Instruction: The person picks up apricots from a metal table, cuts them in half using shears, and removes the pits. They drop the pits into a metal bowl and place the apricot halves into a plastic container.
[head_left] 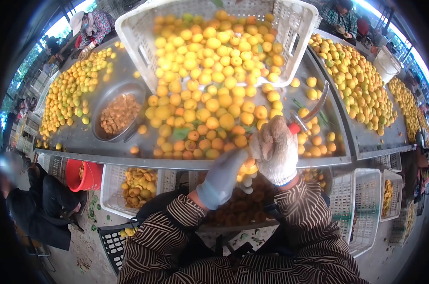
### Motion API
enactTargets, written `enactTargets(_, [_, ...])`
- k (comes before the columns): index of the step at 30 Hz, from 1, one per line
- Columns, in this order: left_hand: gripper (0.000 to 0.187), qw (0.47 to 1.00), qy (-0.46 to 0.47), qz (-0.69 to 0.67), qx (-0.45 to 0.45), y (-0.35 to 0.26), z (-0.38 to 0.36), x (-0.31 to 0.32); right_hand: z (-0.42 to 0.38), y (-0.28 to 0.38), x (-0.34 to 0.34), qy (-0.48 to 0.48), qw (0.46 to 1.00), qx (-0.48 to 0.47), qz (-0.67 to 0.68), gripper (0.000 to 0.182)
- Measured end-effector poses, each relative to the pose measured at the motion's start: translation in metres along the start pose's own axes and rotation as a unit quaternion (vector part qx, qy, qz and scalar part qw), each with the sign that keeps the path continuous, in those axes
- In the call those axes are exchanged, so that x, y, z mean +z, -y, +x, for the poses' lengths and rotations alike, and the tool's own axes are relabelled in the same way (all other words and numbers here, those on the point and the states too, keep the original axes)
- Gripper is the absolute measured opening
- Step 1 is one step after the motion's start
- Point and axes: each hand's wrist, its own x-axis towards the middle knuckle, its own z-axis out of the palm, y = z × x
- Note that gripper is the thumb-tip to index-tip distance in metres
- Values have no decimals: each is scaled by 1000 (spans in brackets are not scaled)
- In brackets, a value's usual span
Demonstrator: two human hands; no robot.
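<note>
My right hand (275, 150), in a white knit glove, is closed around the red handle (294, 128) of a curved knife (315, 105), whose blade points up and away. My left hand (220, 180), in a grey-blue glove and slightly blurred, is closed at an apricot (247, 169) between the two hands; its fingertips are partly hidden. Both hands are at the metal table's front edge. Just beyond them, loose yellow-orange apricots (212, 123) spread out of a tipped white crate (138, 54). Below the hands, a container of dark orange pieces (240, 203) is partly covered.
On the table's left stands a metal bowl (100, 106) of brown pits, near another apricot pile (72, 87). More apricots (349, 78) lie right of a metal divider. Below are a red bucket (92, 174) and white crates (366, 203). Other people sit around the tables.
</note>
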Motion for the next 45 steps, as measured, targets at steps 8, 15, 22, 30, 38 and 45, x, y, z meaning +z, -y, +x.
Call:
enactTargets(8, [33,984,43,-131,-110,0,9,-11,-1,-2,12,-18,999,-17,-42,33])
enactTargets(15, [42,996,-26,-9,87,-8,7,-23,-2,10,11,23,880,45,-472,27])
enactTargets(22, [30,964,-19,138,225,-6,9,-35,-9,9,9,117,780,-45,-614,27])
enactTargets(30, [43,924,38,304,229,-19,-12,-23,-21,9,8,17,890,-36,-455,33])
enactTargets(38, [27,891,129,429,-75,8,-27,-21,-2,41,-8,-119,907,-108,-391,25])
enactTargets(45, [33,683,56,709,-168,105,22,-75,-11,30,-18,-30,911,-131,-389,36])
